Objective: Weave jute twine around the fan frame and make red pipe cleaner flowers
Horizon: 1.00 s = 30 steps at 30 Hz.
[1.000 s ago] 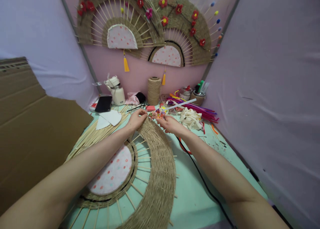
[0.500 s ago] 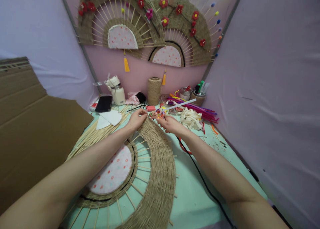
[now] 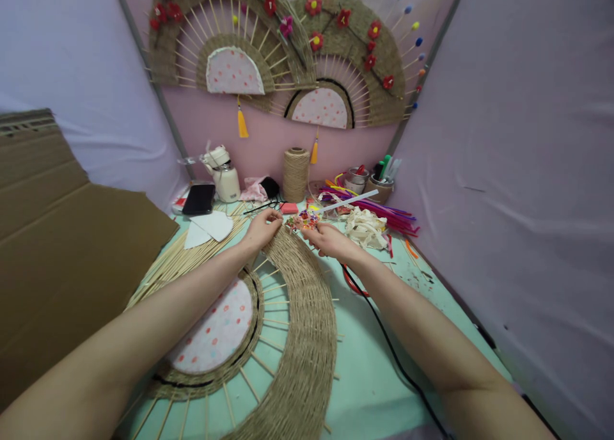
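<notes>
A woven twine fan (image 3: 309,312) with thin sticks and a dotted half-circle centre (image 3: 218,328) lies across the table under my forearms. At the far end of its woven band, my left hand (image 3: 265,226) is closed, fingertips pinched together; what sits between them is too small to make out. My right hand (image 3: 323,236) grips a glue gun (image 3: 306,219) with a colourful patterned body, its nozzle pointing toward my left fingers. A whitish glue stick (image 3: 350,201) sticks out of its back, and a black cord (image 3: 384,331) trails from below my right hand.
Thin sticks (image 3: 177,261) and white paper pieces (image 3: 208,227) lie at left, beside a large cardboard sheet (image 3: 71,254). Behind stand a bottle (image 3: 225,178), a twine spool (image 3: 296,174) and pen cups (image 3: 381,187). Pipe cleaners (image 3: 393,217) and pale strips (image 3: 365,227) lie at right.
</notes>
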Motion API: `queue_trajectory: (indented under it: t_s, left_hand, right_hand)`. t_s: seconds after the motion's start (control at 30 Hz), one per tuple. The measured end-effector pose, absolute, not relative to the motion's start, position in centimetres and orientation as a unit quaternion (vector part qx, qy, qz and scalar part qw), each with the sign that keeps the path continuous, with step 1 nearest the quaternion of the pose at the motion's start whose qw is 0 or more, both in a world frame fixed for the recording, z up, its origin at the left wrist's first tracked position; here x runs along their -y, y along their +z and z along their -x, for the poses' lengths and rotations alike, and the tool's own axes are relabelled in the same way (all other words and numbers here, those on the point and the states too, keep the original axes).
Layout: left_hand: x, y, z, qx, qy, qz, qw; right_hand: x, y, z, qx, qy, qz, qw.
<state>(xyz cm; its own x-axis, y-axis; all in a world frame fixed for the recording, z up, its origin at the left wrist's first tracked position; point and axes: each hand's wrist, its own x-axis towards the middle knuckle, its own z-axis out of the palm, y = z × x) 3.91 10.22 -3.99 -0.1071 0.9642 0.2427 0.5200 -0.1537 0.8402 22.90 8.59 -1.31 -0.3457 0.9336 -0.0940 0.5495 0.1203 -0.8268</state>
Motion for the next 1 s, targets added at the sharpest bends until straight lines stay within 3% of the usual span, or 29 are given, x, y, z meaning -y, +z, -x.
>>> queue_trajectory:
  t_s: [1.0]
  left_hand:
    - [-10.24, -3.84, -3.92, -0.597, 0.444, -0.618, 0.255]
  right_hand:
    - [-8.77, -1.45, -23.01, 0.727, 0.398, 0.518, 0.214]
